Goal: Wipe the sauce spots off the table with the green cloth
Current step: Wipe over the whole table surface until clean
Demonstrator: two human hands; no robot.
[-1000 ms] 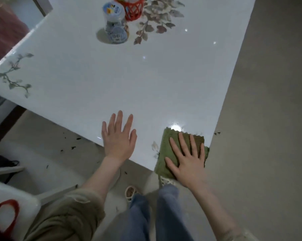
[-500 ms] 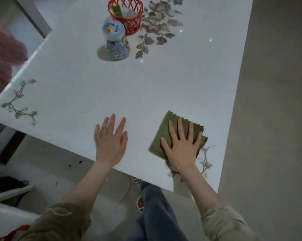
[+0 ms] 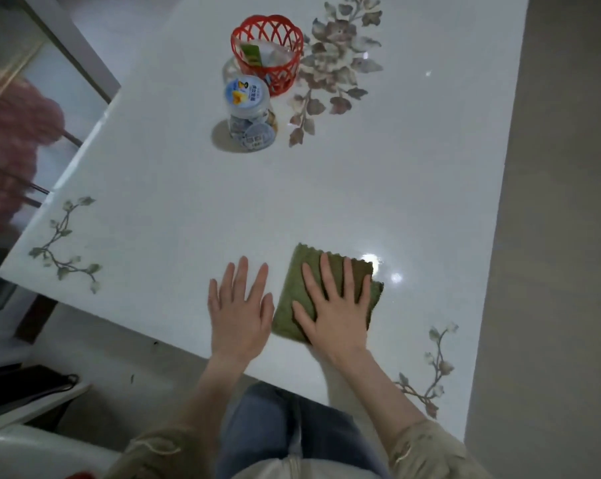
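Green cloth (image 3: 288, 305) is folded, fuzzy, zigzag-edged, long axis tilted away-right. Right hand (image 3: 337, 312) presses it flat, fingers spread; left hand (image 3: 238, 312) lies flat, empty, just beside it.

Folded green cloth (image 3: 288, 305) flat on glossy white table (image 3: 188, 202), near edge.

A red basket (image 3: 267, 60) stands behind a lidded jar (image 3: 252, 119).

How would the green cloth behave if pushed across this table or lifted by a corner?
Probably floppy: the green cloth lies folded and flat, so a lifted corner would likely droop. It should slide easily, since the table looks glossy. The right hand pressing flat on it probably prevents bunching.
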